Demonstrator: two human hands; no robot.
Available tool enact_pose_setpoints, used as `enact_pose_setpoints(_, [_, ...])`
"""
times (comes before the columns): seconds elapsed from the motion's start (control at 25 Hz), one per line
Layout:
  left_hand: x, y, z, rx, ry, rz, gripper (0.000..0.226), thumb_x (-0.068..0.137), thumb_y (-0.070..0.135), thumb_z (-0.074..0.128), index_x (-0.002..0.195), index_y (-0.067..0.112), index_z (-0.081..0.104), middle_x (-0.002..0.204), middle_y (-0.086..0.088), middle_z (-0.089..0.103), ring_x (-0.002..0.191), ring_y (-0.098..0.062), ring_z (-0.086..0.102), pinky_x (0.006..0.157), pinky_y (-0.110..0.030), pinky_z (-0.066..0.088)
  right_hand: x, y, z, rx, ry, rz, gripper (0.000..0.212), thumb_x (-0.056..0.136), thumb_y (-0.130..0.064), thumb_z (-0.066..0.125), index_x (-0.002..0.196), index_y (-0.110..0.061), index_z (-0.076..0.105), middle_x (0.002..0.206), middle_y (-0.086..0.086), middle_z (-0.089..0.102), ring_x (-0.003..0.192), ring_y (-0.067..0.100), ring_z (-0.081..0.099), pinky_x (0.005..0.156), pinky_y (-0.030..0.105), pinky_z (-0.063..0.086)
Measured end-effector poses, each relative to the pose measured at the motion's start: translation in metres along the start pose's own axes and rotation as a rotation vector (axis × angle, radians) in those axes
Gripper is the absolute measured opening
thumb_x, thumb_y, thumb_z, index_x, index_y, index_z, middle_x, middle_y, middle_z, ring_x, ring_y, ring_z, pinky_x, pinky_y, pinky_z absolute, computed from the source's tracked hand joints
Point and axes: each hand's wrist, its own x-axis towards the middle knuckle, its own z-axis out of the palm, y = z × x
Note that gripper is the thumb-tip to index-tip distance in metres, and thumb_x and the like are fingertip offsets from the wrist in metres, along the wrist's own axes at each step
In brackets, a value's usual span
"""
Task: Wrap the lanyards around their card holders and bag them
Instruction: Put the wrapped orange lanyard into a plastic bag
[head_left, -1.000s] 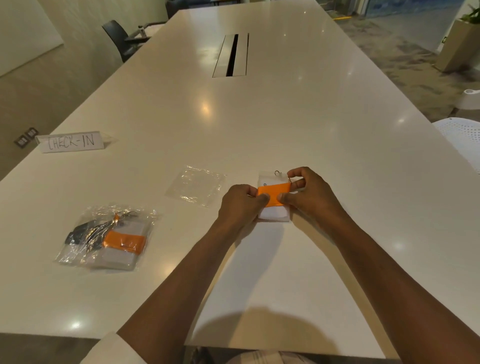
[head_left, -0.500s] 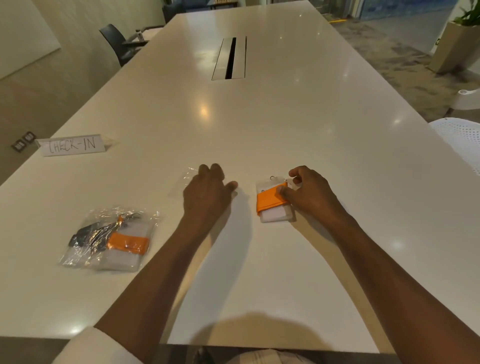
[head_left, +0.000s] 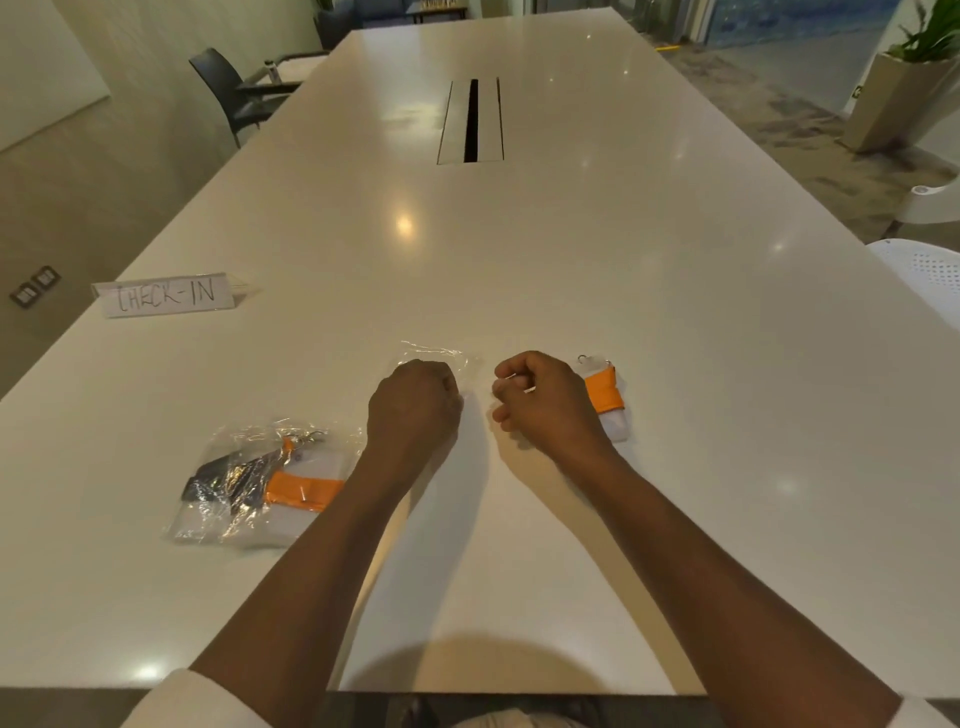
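Clear plastic, an empty bag (head_left: 434, 358), lies flat on the table (head_left: 571, 260) under my left hand (head_left: 413, 405), whose curled fingers seem to pinch its near edge. My right hand (head_left: 543, 402) is loosely fisted just beside it; whether it grips the bag's other edge I cannot tell. Just right of that hand lies the card holder (head_left: 608, 410), its orange lanyard (head_left: 602, 395) wound round it. Well left of my left hand sits a filled bag (head_left: 260, 483), and farther off a CHECK-IN sign (head_left: 166, 296).
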Motion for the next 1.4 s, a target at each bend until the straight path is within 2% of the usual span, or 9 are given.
enact_pose_setpoints(0.16, [0.001,-0.016,-0.007,-0.122,-0.024,-0.027,0.013,0.086,0.025,0.057,0.075,0.02,0.061,0.075,0.004,0.064,0.075,-0.023,0.064,0.071,-0.036,0.056,-0.002,-0.007,0.02,0.112,-0.031,0.225,0.011,0.088,-0.018,0.061,0.091,-0.009,0.067,0.077,0.01,0.073,0.063,0.024,0.072,0.066,0.046,0.062])
enact_pose_setpoints(0.32, [-0.004,-0.022,-0.021,-0.277,-0.034,0.023,0.009,0.086,0.035,0.063,0.079,0.029,0.063,0.084,0.012,0.068,0.075,-0.013,0.064,0.069,-0.032,0.052,0.001,-0.014,0.03,0.216,-0.077,0.292,0.03,0.088,-0.036,0.069,0.087,-0.006,0.067,0.074,0.014,0.072,0.058,0.027,0.068,0.064,0.048,0.062])
enact_pose_setpoints(0.44, [-0.009,-0.022,-0.029,-0.311,-0.01,0.04,0.015,0.083,0.045,0.066,0.076,0.032,0.064,0.078,0.018,0.064,0.069,-0.007,0.062,0.063,-0.026,0.047,0.003,-0.02,0.036,0.256,-0.036,0.232,0.025,0.088,-0.031,0.071,0.087,-0.007,0.068,0.082,0.012,0.073,0.061,0.024,0.07,0.058,0.038,0.06])
enact_pose_setpoints(0.6, [-0.012,-0.027,-0.032,-0.458,0.03,0.029,0.012,0.082,0.035,0.069,0.074,0.026,0.066,0.073,0.016,0.064,0.066,-0.003,0.061,0.062,-0.025,0.043,0.002,-0.024,0.043,0.238,-0.004,0.121,0.009,0.091,-0.015,0.065,0.084,-0.011,0.069,0.075,0.008,0.072,0.061,0.022,0.07,0.055,0.031,0.055])
enact_pose_setpoints(0.88, [-0.014,-0.039,-0.039,-0.627,0.098,-0.054,0.01,0.076,0.029,0.063,0.068,0.025,0.061,0.071,0.011,0.067,0.066,-0.012,0.068,0.071,-0.041,0.057,-0.003,-0.028,0.054,0.084,0.065,0.012,0.01,0.09,-0.015,0.065,0.081,-0.012,0.07,0.072,0.005,0.073,0.059,0.015,0.07,0.056,0.03,0.058])
enact_pose_setpoints(1.04, [-0.014,-0.048,-0.049,-0.611,0.238,-0.087,0.01,0.074,0.033,0.055,0.072,0.022,0.056,0.075,0.008,0.064,0.063,-0.015,0.064,0.066,-0.034,0.051,-0.008,-0.033,0.056,-0.031,0.108,0.016,0.015,0.086,-0.021,0.062,0.077,-0.012,0.07,0.065,0.002,0.072,0.056,0.02,0.07,0.052,0.04,0.061])
enact_pose_setpoints(1.12, [-0.015,-0.05,-0.054,-0.534,0.234,-0.107,0.012,0.075,0.033,0.056,0.077,0.021,0.057,0.078,0.009,0.063,0.067,-0.014,0.06,0.065,-0.029,0.044,-0.007,-0.035,0.054,-0.086,0.131,0.005,0.015,0.084,-0.022,0.06,0.074,-0.013,0.067,0.061,0.002,0.07,0.053,0.02,0.069,0.047,0.043,0.059])
enact_pose_setpoints(1.28, [-0.017,-0.041,-0.056,-0.35,0.147,0.021,0.018,0.081,0.035,0.064,0.097,0.03,0.056,0.089,0.015,0.063,0.072,-0.012,0.059,0.064,-0.029,0.045,-0.006,-0.036,0.057,-0.219,0.052,-0.142,0.016,0.083,-0.024,0.06,0.072,-0.013,0.064,0.063,0.001,0.067,0.062,0.02,0.069,0.062,0.046,0.059])
enact_pose_setpoints(1.4, [-0.011,-0.038,-0.058,-0.306,0.208,0.125,0.005,0.086,0.024,0.06,0.088,0.028,0.061,0.081,0.01,0.067,0.068,-0.016,0.062,0.063,-0.033,0.052,-0.005,-0.035,0.057,-0.228,0.046,-0.165,0.023,0.088,-0.031,0.061,0.073,-0.014,0.066,0.066,0.0,0.068,0.064,0.02,0.069,0.065,0.045,0.059])
